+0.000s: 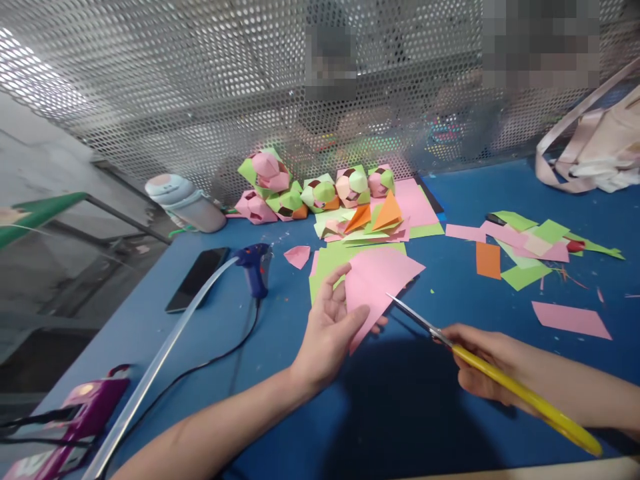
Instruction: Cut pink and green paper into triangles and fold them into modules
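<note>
Pink paper sheet [383, 270], held in left hand [324, 333]; yellow-handled scissors [495, 375], in right hand [487, 343], tip at sheet; blue glue gun [256, 275], on blue surface [280, 347].

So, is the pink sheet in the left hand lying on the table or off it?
Off the table: the left hand holds the sheet, thumb in front, fingertips showing past its lower edge.

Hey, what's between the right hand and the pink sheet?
The metal blades of the scissors span the stretch between the right hand and the pink sheet; this shows in the head view.
</note>
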Tool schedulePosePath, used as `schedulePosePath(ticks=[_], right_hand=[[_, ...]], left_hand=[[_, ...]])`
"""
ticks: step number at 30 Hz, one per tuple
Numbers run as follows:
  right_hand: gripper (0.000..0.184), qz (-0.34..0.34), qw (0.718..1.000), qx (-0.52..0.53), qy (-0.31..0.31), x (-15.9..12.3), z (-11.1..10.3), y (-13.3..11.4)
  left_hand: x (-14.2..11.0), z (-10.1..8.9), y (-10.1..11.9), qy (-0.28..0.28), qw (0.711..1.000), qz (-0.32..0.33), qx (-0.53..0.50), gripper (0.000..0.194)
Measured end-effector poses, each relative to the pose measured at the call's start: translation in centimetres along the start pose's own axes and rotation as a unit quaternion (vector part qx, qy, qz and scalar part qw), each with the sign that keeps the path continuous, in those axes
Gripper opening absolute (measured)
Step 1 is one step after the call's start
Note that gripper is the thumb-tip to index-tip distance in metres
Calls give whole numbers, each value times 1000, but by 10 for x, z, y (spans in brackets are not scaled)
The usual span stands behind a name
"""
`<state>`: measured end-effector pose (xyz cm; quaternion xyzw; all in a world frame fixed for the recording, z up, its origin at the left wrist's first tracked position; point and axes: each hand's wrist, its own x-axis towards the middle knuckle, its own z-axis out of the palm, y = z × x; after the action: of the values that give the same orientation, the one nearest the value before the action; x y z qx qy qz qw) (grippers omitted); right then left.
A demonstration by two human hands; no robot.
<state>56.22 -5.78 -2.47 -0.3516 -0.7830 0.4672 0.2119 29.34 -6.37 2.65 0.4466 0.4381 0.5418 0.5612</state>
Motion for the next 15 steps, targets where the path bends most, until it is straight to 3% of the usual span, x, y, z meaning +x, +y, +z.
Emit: schedulePosePath(ticks=[3, 6, 15], right_hand=[[36, 73, 989, 111, -58, 8, -6, -27], [42, 128, 976, 156, -80, 13, -15, -50], [42, 136, 975, 146, -94, 20, -21, -71]], left_hand=[[-3, 4, 2, 8, 1000, -12, -25, 62], [-5, 7, 2, 14, 999, -13, -39, 61], [-6, 6, -2, 13, 999, -6, -49, 59]])
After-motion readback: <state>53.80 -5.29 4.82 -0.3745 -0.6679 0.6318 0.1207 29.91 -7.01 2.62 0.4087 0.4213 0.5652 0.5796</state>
